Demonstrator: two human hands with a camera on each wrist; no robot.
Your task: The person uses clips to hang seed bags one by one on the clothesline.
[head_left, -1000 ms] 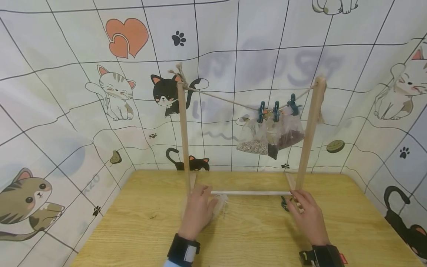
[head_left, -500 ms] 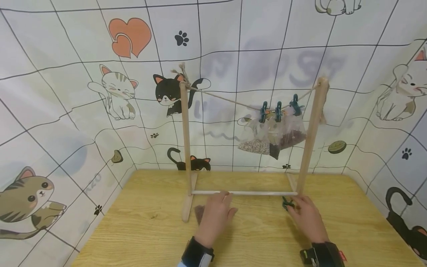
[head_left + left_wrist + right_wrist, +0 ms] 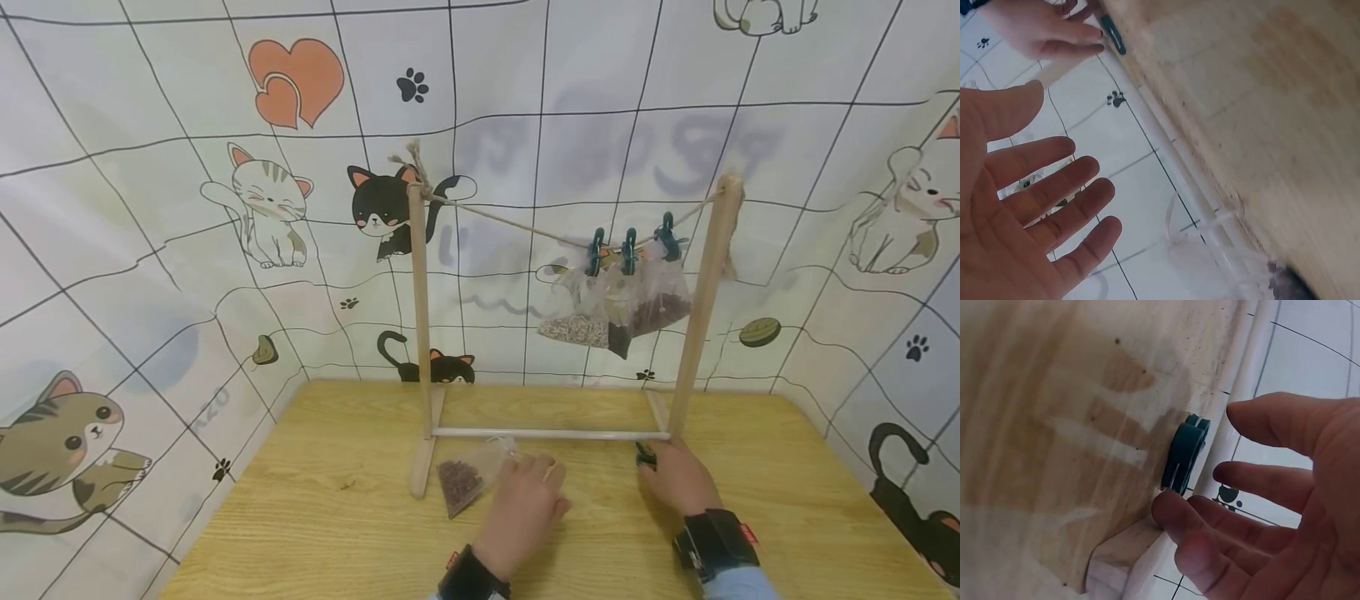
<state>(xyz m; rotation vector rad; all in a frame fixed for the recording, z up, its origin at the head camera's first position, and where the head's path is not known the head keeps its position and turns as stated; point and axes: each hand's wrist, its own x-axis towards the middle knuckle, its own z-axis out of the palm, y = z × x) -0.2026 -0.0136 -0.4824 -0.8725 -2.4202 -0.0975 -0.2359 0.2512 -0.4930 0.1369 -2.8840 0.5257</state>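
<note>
My left hand (image 3: 525, 512) hovers over the table with its fingers relaxed, just right of a clear plastic bag (image 3: 461, 483) with reddish-brown bits in its lower corner. In the left wrist view that hand's fingers are spread, holding nothing. My right hand (image 3: 678, 477) is beside a dark green spring clip (image 3: 1185, 453) lying on the table near the stand's right foot. The right wrist view shows its fingers apart, one fingertip right at the clip's end. Behind the hands stands a wooden stand (image 3: 420, 317) with a white crossbar (image 3: 555, 434).
A twine line (image 3: 510, 222) runs between the stand's two posts. Three filled bags hang from it by green clips (image 3: 629, 252), towards the right post (image 3: 701, 325). A cat-print cloth backdrop rises behind the wooden table (image 3: 315, 517).
My left hand has moved right from the left post, across the bag, uncovering its contents. My right hand has stayed beside the clip, shifting slightly.
</note>
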